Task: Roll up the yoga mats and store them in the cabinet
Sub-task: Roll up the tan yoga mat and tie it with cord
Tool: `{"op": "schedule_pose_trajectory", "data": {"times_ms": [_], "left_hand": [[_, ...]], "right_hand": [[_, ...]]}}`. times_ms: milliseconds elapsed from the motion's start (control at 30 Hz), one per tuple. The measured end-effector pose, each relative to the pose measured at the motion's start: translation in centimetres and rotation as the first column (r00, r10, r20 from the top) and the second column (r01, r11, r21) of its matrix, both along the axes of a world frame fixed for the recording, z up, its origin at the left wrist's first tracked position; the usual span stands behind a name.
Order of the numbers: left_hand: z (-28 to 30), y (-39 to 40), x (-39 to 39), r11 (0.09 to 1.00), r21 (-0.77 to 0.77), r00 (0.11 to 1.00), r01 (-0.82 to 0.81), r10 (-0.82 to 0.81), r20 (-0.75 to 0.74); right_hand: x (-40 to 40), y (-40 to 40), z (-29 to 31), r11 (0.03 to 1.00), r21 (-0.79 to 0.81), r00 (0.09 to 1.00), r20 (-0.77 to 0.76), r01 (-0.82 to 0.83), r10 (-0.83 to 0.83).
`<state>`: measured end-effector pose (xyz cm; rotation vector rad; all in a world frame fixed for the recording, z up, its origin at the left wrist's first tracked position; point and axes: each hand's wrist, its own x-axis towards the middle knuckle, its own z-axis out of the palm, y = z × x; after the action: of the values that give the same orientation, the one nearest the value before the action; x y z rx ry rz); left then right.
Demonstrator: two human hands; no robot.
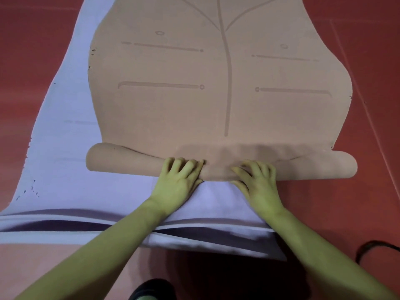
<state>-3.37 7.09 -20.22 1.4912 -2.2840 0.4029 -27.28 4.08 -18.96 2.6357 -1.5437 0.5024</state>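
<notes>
— While the tan yoga mat (216, 83) lies stretched out over the lavender yoga mat (65, 148) on the red floor (372, 61), where is its roll?

— At its near end: a short rolled section (121, 163) runs crosswise, just started.

— And the hands?

— Left hand (177, 180) and right hand (257, 182) press side by side on the roll's middle, fingers spread and curled over it, palms down, not closed around anything.

— Anything else?

— A black cable (372, 247) at the right.

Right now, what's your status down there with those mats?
Both hands, left and right, pressing the tan mat's roll. Roll just begun, most of the mat flat. Lilac mat underneath, unrolled. Black cable off right.
</notes>
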Motion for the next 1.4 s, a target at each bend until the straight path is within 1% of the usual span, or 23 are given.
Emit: {"op": "schedule_pose_trajectory", "data": {"times_ms": [100,167,233,300,367,433,600,667,733,800,867,933,967,1100,1200,1300,1333,1367,1400], "left_hand": [[-0.6,0.0,0.0,1.000,-0.016,0.999,-0.016,0.017,0.047],[-0.8,-0.4,-0.1,0.998,0.010,0.997,-0.064,0.063,0.049],[-0.7,-1.5,0.1,0.997,0.051,0.998,-0.050,0.049,0.027],[0.0,-2.9,0.6,0.996,0.083,1.000,0.018,-0.020,0.022],[0.6,-4.1,1.2,0.993,0.085,0.996,0.082,-0.085,0.040],[0.8,-4.9,1.5,0.993,0.072,0.993,0.095,-0.100,0.063],[-0.2,-4.7,0.7,0.999,-0.027,0.998,0.047,-0.045,0.054],[-0.4,-5.1,0.5,0.999,-0.023,0.998,0.045,-0.044,0.054],[-0.2,-6.1,0.8,0.998,0.007,0.997,0.060,-0.060,0.050],[0.4,-7.4,1.3,0.995,0.054,0.994,0.090,-0.093,0.053],[1.1,-8.5,1.6,0.988,0.103,0.991,0.118,-0.124,0.051],[1.3,-8.9,1.7,0.983,0.116,0.988,0.142,-0.148,0.040],[1.2,-8.8,1.8,0.985,0.098,0.988,0.142,-0.147,0.043],[0.2,-7.8,1.2,0.997,-0.015,0.995,0.079,-0.078,0.063],[-0.3,-7.9,0.5,0.999,0.001,0.995,0.033,-0.033,0.095],[-0.2,-9.7,1.0,0.999,0.008,0.997,0.045,-0.046,0.064],[0.0,-10.3,1.3,0.997,0.020,0.996,0.071,-0.072,0.054],[0.2,-10.9,1.5,0.994,0.033,0.994,0.099,-0.101,0.048],[0.5,-11.4,1.7,0.991,0.042,0.991,0.125,-0.126,0.043]], "right_hand": [[-0.1,-1.1,0.5,0.996,0.084,0.999,0.030,-0.024,0.021],[0.0,-1.8,0.8,0.995,0.090,0.999,0.024,-0.032,0.030],[0.1,-1.9,0.6,1.000,0.027,1.000,0.007,-0.013,0.013],[0.2,-2.0,0.2,0.999,-0.043,1.000,-0.010,-0.019,0.019],[0.3,-2.4,-0.2,0.994,-0.105,0.999,-0.031,-0.038,0.035],[0.4,-3.2,-0.3,0.991,-0.130,0.999,-0.033,-0.032,0.028],[0.8,-5.2,1.1,0.998,0.034,0.999,-0.011,-0.044,0.044],[1.1,-5.9,1.6,0.996,0.075,0.998,-0.010,-0.057,0.058],[1.1,-6.2,1.6,0.999,0.024,0.999,-0.025,-0.045,0.045],[0.9,-6.1,1.1,0.997,-0.074,0.998,-0.063,-0.026,0.022],[0.7,-5.9,0.5,0.987,-0.152,0.995,-0.098,-0.051,0.036],[0.7,-6.1,0.1,0.980,-0.191,0.992,-0.126,-0.054,0.030],[0.8,-6.4,0.1,0.980,-0.194,0.991,-0.130,-0.040,0.015],[1.2,-7.9,0.5,0.991,-0.130,0.996,-0.085,-0.011,0.000],[1.1,-9.1,0.9,0.998,-0.039,0.999,-0.011,-0.041,0.040],[1.2,-10.3,1.6,0.995,0.076,0.997,0.044,-0.069,0.066],[1.3,-10.6,1.8,0.994,0.092,0.997,0.050,-0.067,0.062],[1.4,-10.7,1.9,0.995,0.073,0.998,0.038,-0.061,0.059],[1.4,-10.6,1.9,0.998,0.018,0.998,0.006,-0.058,0.058]]}}
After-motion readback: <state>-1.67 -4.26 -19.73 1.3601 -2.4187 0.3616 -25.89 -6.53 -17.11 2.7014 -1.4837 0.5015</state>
